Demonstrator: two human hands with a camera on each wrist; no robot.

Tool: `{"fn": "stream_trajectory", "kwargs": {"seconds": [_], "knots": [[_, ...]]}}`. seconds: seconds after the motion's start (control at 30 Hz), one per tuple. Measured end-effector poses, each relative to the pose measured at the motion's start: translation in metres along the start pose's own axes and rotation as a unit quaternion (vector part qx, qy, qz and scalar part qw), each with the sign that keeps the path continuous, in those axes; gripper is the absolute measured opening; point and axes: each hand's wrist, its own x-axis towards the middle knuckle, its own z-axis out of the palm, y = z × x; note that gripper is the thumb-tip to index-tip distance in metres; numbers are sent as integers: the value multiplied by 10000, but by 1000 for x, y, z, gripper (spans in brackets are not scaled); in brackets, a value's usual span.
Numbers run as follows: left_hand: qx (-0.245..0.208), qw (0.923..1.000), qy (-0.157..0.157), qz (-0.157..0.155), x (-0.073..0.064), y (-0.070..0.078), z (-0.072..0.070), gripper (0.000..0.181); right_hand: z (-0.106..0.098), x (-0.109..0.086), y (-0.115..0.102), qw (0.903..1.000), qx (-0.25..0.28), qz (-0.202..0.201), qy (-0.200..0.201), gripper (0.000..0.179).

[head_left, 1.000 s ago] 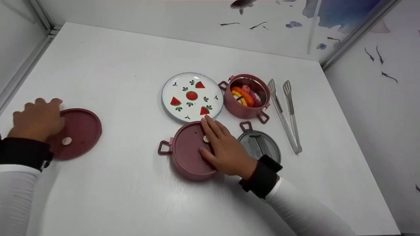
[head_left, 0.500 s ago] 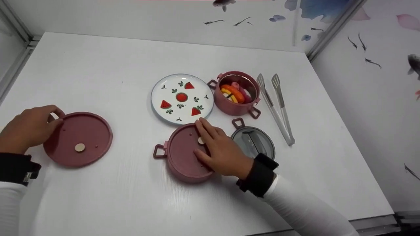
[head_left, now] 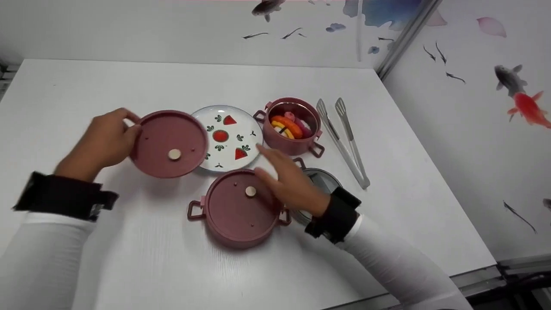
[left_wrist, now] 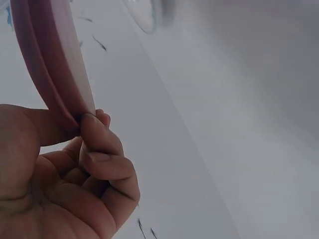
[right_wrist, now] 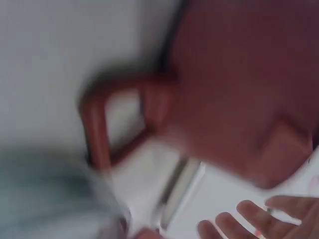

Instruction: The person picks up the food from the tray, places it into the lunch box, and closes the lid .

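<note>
In the head view my left hand point(head_left: 107, 140) pinches the left edge of a round maroon lid point(head_left: 165, 137) with a pale button. The lid is raised, its right side overlapping a white fruit-patterned plate point(head_left: 228, 146). The left wrist view shows thumb and curled fingers point(left_wrist: 102, 142) closed on the lid's rim point(left_wrist: 47, 59). A covered maroon pot point(head_left: 234, 215) with two loop handles stands at front centre. My right hand point(head_left: 292, 181) is over the pot's right side with its fingers extended, holding nothing. In the blurred right wrist view the pot's handle point(right_wrist: 97, 127) shows close by.
A smaller open maroon pot point(head_left: 288, 146) with colourful toy-like food pieces point(head_left: 292, 125) stands right of the plate. Metal tongs point(head_left: 351, 153) lie to its right. A grey round lid point(head_left: 325, 178) is partly hidden under my right hand. Walls border the white table point(head_left: 146, 275).
My left hand has lifted the maroon lid and brought it rightward to the plate's edge. My right hand has come off the pot's cover. The head view has turned right.
</note>
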Motion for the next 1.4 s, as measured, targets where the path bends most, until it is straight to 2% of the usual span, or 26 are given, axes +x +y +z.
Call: {"fn": "stream_trajectory", "kwargs": {"seconds": [0.1, 0.27, 0.37, 0.47, 0.6, 0.73, 0.83, 0.93, 1.03, 1.17, 1.3, 1.4], "knots": [[-321, 9994, 22, 139, 21, 44, 17, 33, -27, 17, 5, 9977, 377, 66, 566, 63], [-866, 9958, -226, 180, 57, 107, 50, 29, -61, 46, 18, 9953, 246, 379, 852, 63], [-919, 9950, -334, 181, 73, 134, 70, 27, -71, 59, 29, 9932, 10, 489, 1054, 52], [-909, 9953, -292, 160, 85, 150, 87, 26, -78, 68, 42, 9893, -323, 587, 1294, 46], [-765, 9967, -217, 190, 97, 167, 104, 26, -89, 75, 63, 9793, -1075, 883, 1472, 46], [-167, 9986, -418, 294, 106, 182, 115, 34, -96, 78, 80, 9642, -1915, 1120, 1453, 45], [248, 9976, -585, 270, 109, 189, 121, 44, -97, 82, 88, 9577, -2225, 1177, 1392, 44], [476, 9966, -647, 180, 111, 190, 126, 49, -95, 87, 92, 9518, -2480, 1202, 1344, 42], [635, 9959, -637, 127, 113, 190, 130, 46, -93, 91, 95, 9479, -2647, 1227, 1276, 40], [762, 9949, -653, 88, 115, 190, 133, 41, -91, 95, 99, 9482, -2632, 1255, 1259, 38], [670, 9954, -666, 146, 116, 190, 135, 41, -92, 97, 104, 9479, -2580, 1281, 1360, 38], [575, 9955, -683, 307, 116, 191, 136, 38, -94, 97, 108, 9453, -2629, 1260, 1462, 38]]}}
